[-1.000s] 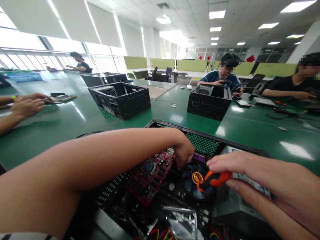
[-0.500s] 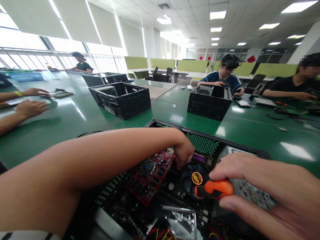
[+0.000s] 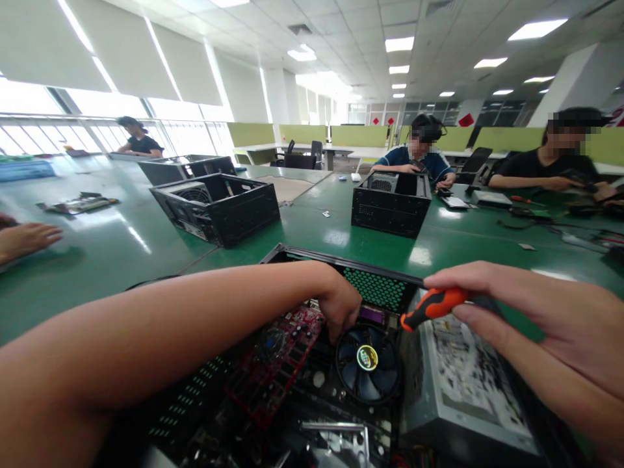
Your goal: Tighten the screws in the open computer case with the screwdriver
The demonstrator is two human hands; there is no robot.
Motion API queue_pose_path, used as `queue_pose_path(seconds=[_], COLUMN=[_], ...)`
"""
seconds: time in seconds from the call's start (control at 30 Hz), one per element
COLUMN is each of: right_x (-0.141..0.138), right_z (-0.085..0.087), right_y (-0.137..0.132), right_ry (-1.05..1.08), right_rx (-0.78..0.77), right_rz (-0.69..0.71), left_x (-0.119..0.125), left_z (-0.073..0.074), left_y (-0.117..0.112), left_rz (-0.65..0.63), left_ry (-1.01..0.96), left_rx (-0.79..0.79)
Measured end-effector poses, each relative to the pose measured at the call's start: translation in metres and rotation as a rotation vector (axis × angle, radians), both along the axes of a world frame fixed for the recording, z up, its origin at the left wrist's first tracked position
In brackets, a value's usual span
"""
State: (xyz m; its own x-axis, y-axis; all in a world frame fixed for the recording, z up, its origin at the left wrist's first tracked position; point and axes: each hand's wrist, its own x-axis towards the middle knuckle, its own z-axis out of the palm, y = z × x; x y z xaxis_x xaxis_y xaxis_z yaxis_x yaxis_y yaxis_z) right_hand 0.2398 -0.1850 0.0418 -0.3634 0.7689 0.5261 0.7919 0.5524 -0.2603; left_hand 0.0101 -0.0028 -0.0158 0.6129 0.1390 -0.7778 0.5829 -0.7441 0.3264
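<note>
My right hand (image 3: 507, 305) grips a screwdriver by its orange and black handle (image 3: 431, 307), held above the power supply (image 3: 468, 377) of a black computer case (image 3: 312, 257). The screwdriver's shaft does not show. My left hand (image 3: 340, 304) reaches into the case beside the round black cooling fan (image 3: 368, 364). Its fingers are bent downward and their tips are hidden, so I cannot tell what they hold. Left of the fan lies a red circuit board (image 3: 277, 357), partly under my left forearm. A silver metal bracket (image 3: 338, 439) sits at the near side.
Two opened black cases stand across the green table, one at left (image 3: 219, 208) and one at right (image 3: 392, 201). A circuit board (image 3: 78, 203) lies far left, near another person's hand (image 3: 29, 240). Several people sit around the table. Cables (image 3: 575, 234) lie at right.
My right hand has lifted the screwdriver up and away from the fan, over the power supply. The left hand stays by the fan. The view has turned slightly right.
</note>
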Motion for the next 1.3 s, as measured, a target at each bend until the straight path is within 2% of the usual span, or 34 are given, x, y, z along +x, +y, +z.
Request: queue_pose_path(seconds=[0.17, 0.43, 0.67, 0.97, 1.3], right_x=[0.01, 0.005, 0.0, -0.001, 0.0], right_z=[0.001, 0.004, -0.003, 0.001, -0.003], right_y=[0.017, 0.029, 0.029, 0.028, 0.027], right_ry=[0.045, -0.004, 0.0, 0.0, 0.033], right_rx=[0.047, -0.053, -0.057, -0.003, -0.013], right_rz=[-0.002, 0.077, 0.045, 0.053, 0.032], left_x=[0.005, 0.008, 0.006, 0.002, 0.003], left_z=[0.004, 0.007, 0.009, 0.002, 0.006], left_y=[-0.001, -0.003, -0.005, -0.001, -0.004], left_rz=[-0.008, 0.031, 0.038, 0.007, -0.013], left_ry=[-0.029, 0.015, 0.002, -0.018, -0.006], left_rx=[0.017, 0.035, 0.038, 0.034, 0.056])
